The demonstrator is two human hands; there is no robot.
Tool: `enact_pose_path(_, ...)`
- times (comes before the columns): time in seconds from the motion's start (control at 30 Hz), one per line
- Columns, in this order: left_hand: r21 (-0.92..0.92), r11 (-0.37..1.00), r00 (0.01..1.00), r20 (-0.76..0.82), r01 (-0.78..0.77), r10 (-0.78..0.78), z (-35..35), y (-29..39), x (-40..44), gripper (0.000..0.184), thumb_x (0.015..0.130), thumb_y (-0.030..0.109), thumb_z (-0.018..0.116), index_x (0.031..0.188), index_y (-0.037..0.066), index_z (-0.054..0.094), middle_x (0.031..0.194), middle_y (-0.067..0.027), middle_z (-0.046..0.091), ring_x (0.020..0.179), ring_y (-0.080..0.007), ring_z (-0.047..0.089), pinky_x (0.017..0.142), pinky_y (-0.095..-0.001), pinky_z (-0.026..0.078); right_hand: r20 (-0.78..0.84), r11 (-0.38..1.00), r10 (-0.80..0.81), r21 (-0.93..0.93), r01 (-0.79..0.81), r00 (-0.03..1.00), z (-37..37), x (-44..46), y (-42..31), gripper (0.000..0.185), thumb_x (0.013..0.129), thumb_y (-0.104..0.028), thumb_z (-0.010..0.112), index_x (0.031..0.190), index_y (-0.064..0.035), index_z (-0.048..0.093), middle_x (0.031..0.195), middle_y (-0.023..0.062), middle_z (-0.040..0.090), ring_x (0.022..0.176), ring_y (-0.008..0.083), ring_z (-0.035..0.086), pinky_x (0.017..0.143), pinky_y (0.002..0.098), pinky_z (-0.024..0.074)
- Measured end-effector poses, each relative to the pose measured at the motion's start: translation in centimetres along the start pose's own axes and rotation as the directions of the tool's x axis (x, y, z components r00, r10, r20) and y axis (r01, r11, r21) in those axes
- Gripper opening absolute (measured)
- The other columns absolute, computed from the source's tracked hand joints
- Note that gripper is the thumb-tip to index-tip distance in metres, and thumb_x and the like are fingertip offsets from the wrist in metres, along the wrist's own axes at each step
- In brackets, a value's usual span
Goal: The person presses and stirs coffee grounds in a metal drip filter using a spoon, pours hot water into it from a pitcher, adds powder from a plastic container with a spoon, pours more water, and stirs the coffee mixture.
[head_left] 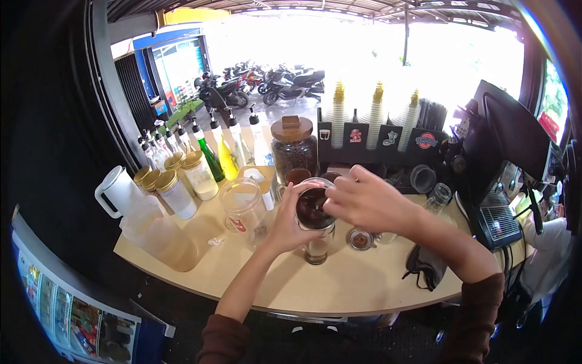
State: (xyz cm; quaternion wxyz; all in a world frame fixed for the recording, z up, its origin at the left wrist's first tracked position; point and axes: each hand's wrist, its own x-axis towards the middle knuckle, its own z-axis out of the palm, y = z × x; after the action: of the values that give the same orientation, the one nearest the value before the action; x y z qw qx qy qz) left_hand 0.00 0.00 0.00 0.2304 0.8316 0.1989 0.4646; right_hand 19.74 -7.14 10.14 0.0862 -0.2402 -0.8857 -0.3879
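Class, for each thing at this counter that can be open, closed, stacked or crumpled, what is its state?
Clear round vessel with dark contents: open-topped, held in the left hand, right hand over it
Clear jar with red marking: open-topped
Gold-lidded clear jars: closed
Wooden-lidded glass jar of dark contents: closed
Green glass bottle: upright, black pump fitted
White cups: stacked
Black cloth: crumpled

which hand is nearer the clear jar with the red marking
Left. The left hand is just right of the clear jar, around the glass vessel; the right hand is farther right, at the vessel's other side.
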Motion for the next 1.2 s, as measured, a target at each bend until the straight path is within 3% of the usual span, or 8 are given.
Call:
enact_pose_path(0.07, -0.070, 0.997, 1.000, -0.001, -0.031, 0.031, -0.2, -0.7, 0.2, 0.085, 0.058, 0.013, 0.087, 0.130, 0.009, 0.042, 0.130, -0.0109, 0.052, 0.124, -0.0259, 0.050, 0.107, -0.0394, 0.039, -0.038, 0.996, -0.083, 0.029, 0.084, 0.996, 0.7, 0.4, -0.5, 0.011, 0.074, -0.017, 0.061, 0.081, -0.0114, 0.055, 0.095, 0.0007, 0.060, 0.086, 0.0130, 0.054, 0.071, 0.0290, 0.0380)
enact_pose_path(0.2, -0.042, 0.998, 0.999, -0.023, 0.040, -0.041, 0.2, 0.3, 0.1, 0.085, 0.057, 0.011, 0.086, 0.129, 0.008, 0.042, 0.129, -0.0110, 0.053, 0.123, -0.0257, 0.051, 0.106, -0.0394, 0.039, -0.111, 0.995, 0.069, -0.060, -0.076, 0.991, 0.4, 0.4, -0.4, 0.011, 0.074, -0.017, 0.061, 0.079, -0.0110, 0.053, 0.084, -0.0007, 0.054, 0.083, 0.0131, 0.052, 0.069, 0.0288, 0.0373)
enact_pose_path(0.5, -0.085, 0.996, 0.998, -0.053, 0.038, -0.042, 0.8, 0.5, 0.1, 0.084, 0.057, 0.009, 0.086, 0.129, 0.008, 0.043, 0.130, -0.0111, 0.053, 0.120, -0.0265, 0.053, 0.105, -0.0396, 0.041, -0.073, 0.991, 0.120, -0.043, -0.123, 0.990, 1.1, -0.5, -2.4, 0.019, 0.074, -0.017, 0.061, 0.088, -0.0083, 0.054, 0.085, 0.0012, 0.051, 0.077, 0.0149, 0.052, 0.062, 0.0285, 0.0397)
enact_pose_path(0.6, 0.027, 1.000, 0.997, -0.073, 0.000, 0.002, 0.6, 0.9, 0.0, 0.085, 0.057, 0.011, 0.087, 0.129, 0.009, 0.043, 0.130, -0.0113, 0.053, 0.121, -0.0291, 0.051, 0.104, -0.0412, 0.040, -0.014, 0.939, 0.341, -0.043, -0.341, 0.940, 0.8, -0.3, -2.7, 0.018, 0.075, -0.013, 0.061, 0.090, -0.0057, 0.054, 0.083, 0.0034, 0.053, 0.068, 0.0141, 0.057, 0.050, 0.0265, 0.0452)
enact_pose_path(0.67, -0.021, 0.999, 0.998, -0.056, 0.039, -0.040, 0.4, 0.7, -0.1, 0.083, 0.061, 0.022, 0.084, 0.132, 0.015, 0.042, 0.129, -0.0052, 0.056, 0.125, -0.0284, 0.049, 0.115, -0.0559, 0.011, 0.038, 0.929, 0.360, -0.109, -0.354, 0.932, 0.4, -0.4, -4.9, 0.018, 0.075, -0.012, 0.062, 0.090, -0.0049, 0.054, 0.082, 0.0040, 0.053, 0.066, 0.0139, 0.059, 0.048, 0.0260, 0.0459)
enact_pose_path(0.9, 0.038, 0.999, 0.999, -0.039, 0.012, -0.011, 0.0, 0.7, 0.0, 0.083, 0.062, 0.024, 0.084, 0.132, 0.014, 0.042, 0.130, -0.0056, 0.055, 0.126, -0.0288, 0.049, 0.115, -0.0565, 0.011, 0.158, 0.890, 0.454, -0.122, -0.439, 0.877, -0.2, 0.1, -6.7, 0.018, 0.074, -0.008, 0.062, 0.088, -0.0009, 0.052, 0.081, 0.0074, 0.053, 0.062, 0.0157, 0.062, 0.044, 0.0252, 0.0490)
enact_pose_path(0.97, 0.120, 0.990, 0.996, -0.046, -0.068, 0.074, 0.0, 0.7, -0.1, 0.083, 0.061, 0.018, 0.087, 0.131, 0.009, 0.043, 0.130, -0.0096, 0.053, 0.123, -0.0324, 0.047, 0.106, -0.0453, 0.034, 0.236, 0.899, 0.439, -0.108, -0.425, 0.867, -0.4, 0.2, -6.9, 0.018, 0.075, -0.006, 0.060, 0.089, -0.0002, 0.050, 0.084, 0.0083, 0.052, 0.065, 0.0171, 0.063, 0.045, 0.0259, 0.0495)
enact_pose_path(1.2, 0.152, 0.982, 0.992, -0.032, -0.114, 0.120, 0.0, 0.5, -0.1, 0.085, 0.062, 0.022, 0.087, 0.132, 0.008, 0.042, 0.131, -0.0098, 0.053, 0.124, -0.0328, 0.047, 0.108, -0.0463, 0.031, 0.219, 0.871, 0.488, -0.060, -0.488, 0.845, -0.2, 0.7, -6.6, 0.021, 0.076, -0.005, 0.059, 0.094, 0.0027, 0.051, 0.085, 0.0089, 0.052, 0.066, 0.0155, 0.063, 0.047, 0.0253, 0.0509)
